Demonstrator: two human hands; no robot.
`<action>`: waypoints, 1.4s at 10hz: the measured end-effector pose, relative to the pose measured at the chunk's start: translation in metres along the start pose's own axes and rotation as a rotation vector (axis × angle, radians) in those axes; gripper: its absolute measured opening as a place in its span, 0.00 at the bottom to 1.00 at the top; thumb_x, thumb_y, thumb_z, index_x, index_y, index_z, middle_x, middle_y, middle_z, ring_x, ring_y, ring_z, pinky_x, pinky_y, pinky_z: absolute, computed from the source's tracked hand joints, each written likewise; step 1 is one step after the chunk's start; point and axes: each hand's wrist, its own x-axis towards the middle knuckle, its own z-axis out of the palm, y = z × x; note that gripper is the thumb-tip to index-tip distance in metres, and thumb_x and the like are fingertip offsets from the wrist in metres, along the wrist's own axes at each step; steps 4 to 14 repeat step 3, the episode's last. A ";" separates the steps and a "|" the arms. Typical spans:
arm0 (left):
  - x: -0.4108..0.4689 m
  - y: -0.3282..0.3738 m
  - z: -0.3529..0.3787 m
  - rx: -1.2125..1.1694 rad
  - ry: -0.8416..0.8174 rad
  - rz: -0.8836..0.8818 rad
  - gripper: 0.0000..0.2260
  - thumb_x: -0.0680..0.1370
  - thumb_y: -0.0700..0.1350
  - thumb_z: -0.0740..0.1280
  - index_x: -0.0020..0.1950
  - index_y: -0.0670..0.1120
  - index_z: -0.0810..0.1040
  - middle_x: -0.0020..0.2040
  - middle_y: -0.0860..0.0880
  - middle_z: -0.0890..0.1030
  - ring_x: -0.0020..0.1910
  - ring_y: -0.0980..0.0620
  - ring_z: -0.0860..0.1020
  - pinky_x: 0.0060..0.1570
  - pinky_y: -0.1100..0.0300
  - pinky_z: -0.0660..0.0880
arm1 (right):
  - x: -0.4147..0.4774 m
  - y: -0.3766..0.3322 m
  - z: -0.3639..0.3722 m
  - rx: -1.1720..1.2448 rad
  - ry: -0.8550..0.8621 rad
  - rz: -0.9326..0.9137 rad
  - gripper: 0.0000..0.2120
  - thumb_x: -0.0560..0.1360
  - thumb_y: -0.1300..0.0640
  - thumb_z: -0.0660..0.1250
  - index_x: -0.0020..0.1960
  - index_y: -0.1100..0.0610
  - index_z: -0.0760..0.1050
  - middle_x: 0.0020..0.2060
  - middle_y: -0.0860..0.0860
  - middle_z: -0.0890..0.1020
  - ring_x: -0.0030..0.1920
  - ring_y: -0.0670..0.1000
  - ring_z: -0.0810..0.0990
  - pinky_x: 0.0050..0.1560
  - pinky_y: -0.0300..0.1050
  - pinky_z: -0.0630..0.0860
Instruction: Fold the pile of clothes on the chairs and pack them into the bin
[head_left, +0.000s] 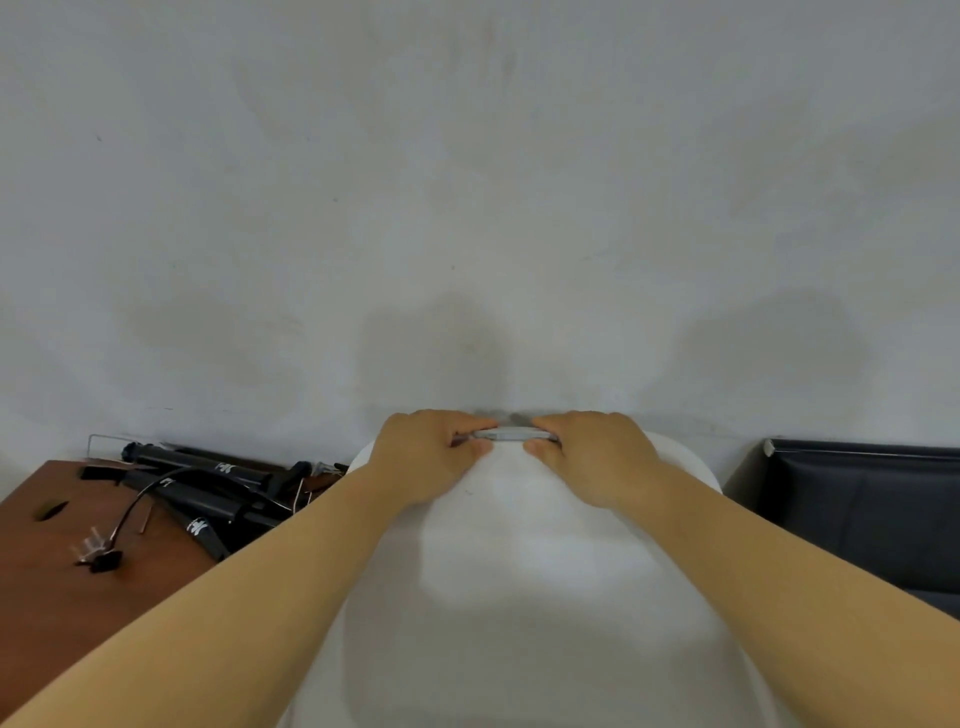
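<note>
Two bare forearms reached forward from the bottom corners and converged over a white shell (519, 597), a smooth rounded plastic form that filled the near middle of the view; whether it was the bin's lid or a chair could not be told from this angle. At the shell's far edge sat a grey handle (511, 434), a short flat bar lying crosswise. The left hand (426, 457) gripped the bar's left end, fingers curled over the top and thumb tucked on the near side. The right hand (592, 457) held the right end in the same way, so that the two thumbs pointed at each other with a short stretch of bar showing between them.

Left of the shell stood a brown wooden table (52, 597) carrying a folded black tripod (208, 499), a looping black cable (137, 499) and a small clip (101, 556), which was blurred. To the right, a black leather sofa (872, 519) stood against the wall. Beyond everything rose a pale grey wall (467, 182), scuffed, with soft shadows above the hands.
</note>
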 end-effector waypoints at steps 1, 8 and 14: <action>-0.007 0.005 0.006 0.065 0.048 0.053 0.14 0.83 0.58 0.60 0.67 0.64 0.78 0.45 0.61 0.81 0.49 0.57 0.79 0.56 0.56 0.70 | 0.000 -0.001 0.003 -0.019 0.022 -0.005 0.20 0.84 0.39 0.53 0.72 0.42 0.72 0.61 0.47 0.82 0.59 0.54 0.80 0.55 0.49 0.72; -0.042 0.031 -0.004 0.171 -0.019 -0.013 0.28 0.83 0.60 0.56 0.82 0.55 0.59 0.80 0.54 0.64 0.79 0.49 0.60 0.78 0.51 0.54 | -0.020 -0.017 -0.007 0.075 -0.010 0.118 0.27 0.81 0.37 0.60 0.77 0.47 0.66 0.71 0.49 0.75 0.71 0.55 0.72 0.70 0.50 0.66; -0.042 0.031 -0.004 0.171 -0.019 -0.013 0.28 0.83 0.60 0.56 0.82 0.55 0.59 0.80 0.54 0.64 0.79 0.49 0.60 0.78 0.51 0.54 | -0.020 -0.017 -0.007 0.075 -0.010 0.118 0.27 0.81 0.37 0.60 0.77 0.47 0.66 0.71 0.49 0.75 0.71 0.55 0.72 0.70 0.50 0.66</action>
